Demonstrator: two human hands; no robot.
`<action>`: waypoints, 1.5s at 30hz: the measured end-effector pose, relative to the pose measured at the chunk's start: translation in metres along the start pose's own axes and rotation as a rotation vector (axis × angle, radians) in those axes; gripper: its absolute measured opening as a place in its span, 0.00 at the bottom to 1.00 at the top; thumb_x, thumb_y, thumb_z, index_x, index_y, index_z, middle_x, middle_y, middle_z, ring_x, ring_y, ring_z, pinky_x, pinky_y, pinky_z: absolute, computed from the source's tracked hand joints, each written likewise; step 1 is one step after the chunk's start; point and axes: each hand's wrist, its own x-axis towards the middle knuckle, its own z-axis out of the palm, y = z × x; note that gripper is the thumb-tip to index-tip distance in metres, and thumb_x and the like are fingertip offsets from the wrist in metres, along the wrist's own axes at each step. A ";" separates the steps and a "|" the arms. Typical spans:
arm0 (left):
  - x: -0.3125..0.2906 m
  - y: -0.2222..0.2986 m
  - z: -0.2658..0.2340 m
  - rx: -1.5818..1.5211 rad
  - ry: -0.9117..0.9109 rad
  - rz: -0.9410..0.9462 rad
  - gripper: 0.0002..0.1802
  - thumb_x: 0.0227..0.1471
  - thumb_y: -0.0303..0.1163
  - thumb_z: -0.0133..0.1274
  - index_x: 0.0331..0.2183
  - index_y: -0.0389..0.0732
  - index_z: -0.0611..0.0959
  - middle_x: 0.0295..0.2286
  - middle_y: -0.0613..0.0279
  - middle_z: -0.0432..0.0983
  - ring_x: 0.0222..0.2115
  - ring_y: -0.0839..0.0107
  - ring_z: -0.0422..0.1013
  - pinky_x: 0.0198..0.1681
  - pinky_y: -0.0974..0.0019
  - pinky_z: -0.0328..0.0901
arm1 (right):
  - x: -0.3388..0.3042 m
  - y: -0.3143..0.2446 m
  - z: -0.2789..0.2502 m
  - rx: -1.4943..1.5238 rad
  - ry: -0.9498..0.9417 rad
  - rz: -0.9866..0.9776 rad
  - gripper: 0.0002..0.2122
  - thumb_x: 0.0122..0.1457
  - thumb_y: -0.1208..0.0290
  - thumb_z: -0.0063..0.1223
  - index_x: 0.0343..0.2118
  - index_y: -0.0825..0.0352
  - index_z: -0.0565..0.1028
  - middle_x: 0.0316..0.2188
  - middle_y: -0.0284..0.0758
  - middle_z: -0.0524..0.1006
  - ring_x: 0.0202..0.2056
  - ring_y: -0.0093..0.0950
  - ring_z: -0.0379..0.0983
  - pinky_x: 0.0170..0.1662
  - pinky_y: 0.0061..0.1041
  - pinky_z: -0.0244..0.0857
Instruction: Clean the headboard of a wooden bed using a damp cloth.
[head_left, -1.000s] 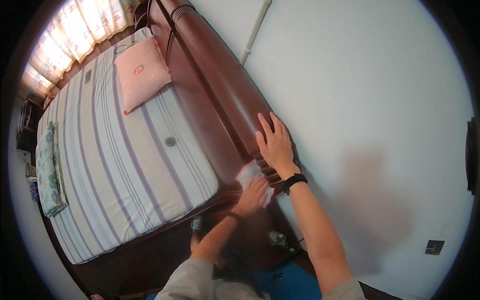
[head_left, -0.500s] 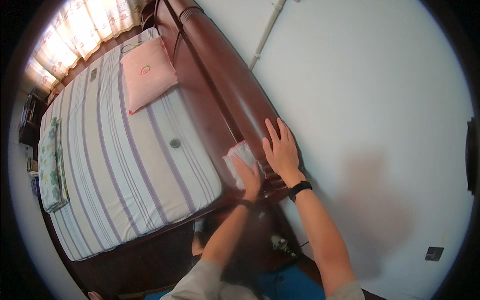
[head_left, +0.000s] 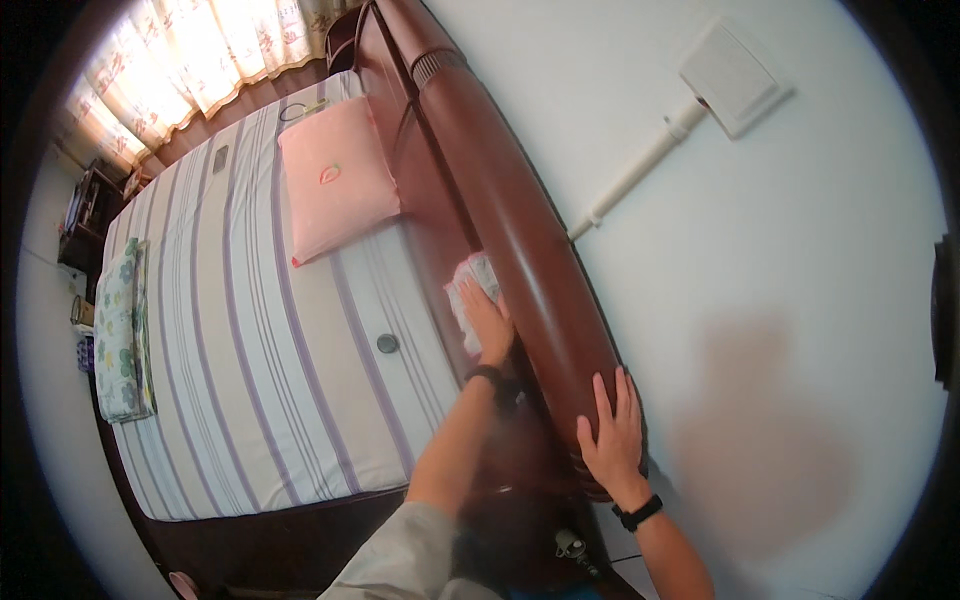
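My left hand [head_left: 487, 318] lies with its fingers stretched out over a white cloth [head_left: 466, 332] with a pink edge. It presses the cloth against the inner face of the dark reddish-brown wooden headboard [head_left: 520, 225], beside the mattress edge. The palm hides part of the cloth. My right hand [head_left: 613, 440] rests on the rounded top of the headboard near its closer end, fingers spread and holding nothing. Each wrist wears a black band. On the striped bed sheet [head_left: 300, 370] to the left sits a small round grey object [head_left: 387, 343].
A pink pillow [head_left: 340, 180] lies against the headboard farther along. Folded floral bedding [head_left: 123, 340] is at the bed's left side. A white wall with a pipe [head_left: 640, 175] and a box [head_left: 733, 80] rises at right. A bottle-like object [head_left: 570, 545] stands low by the bed.
My left hand has slid the cloth along the headboard toward the pillow. My right hand stays on the headboard's top. The view has shifted, bringing the wall box into sight.
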 end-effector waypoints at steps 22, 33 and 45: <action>0.363 -0.060 0.025 -0.312 -0.289 0.001 0.52 0.61 0.50 0.48 0.69 0.33 0.41 0.70 0.42 0.34 0.71 0.50 0.29 0.72 0.53 0.29 | -0.076 0.066 0.055 0.096 -0.080 0.324 0.33 0.63 0.53 0.48 0.67 0.63 0.57 0.65 0.61 0.55 0.63 0.62 0.57 0.61 0.60 0.58; 0.476 -0.070 0.067 -0.241 -0.084 0.217 0.41 0.62 0.41 0.47 0.67 0.31 0.52 0.67 0.39 0.48 0.69 0.46 0.44 0.71 0.54 0.39 | -0.018 0.006 -0.001 -0.050 -0.173 0.092 0.30 0.64 0.57 0.48 0.66 0.64 0.58 0.65 0.64 0.55 0.62 0.66 0.56 0.62 0.62 0.55; 0.454 -0.060 0.078 -0.200 0.053 0.285 0.39 0.62 0.39 0.47 0.66 0.30 0.54 0.65 0.38 0.52 0.67 0.45 0.48 0.70 0.53 0.42 | -0.022 0.017 0.015 -0.068 -0.170 0.102 0.31 0.65 0.54 0.44 0.68 0.62 0.56 0.65 0.62 0.55 0.62 0.64 0.57 0.61 0.62 0.57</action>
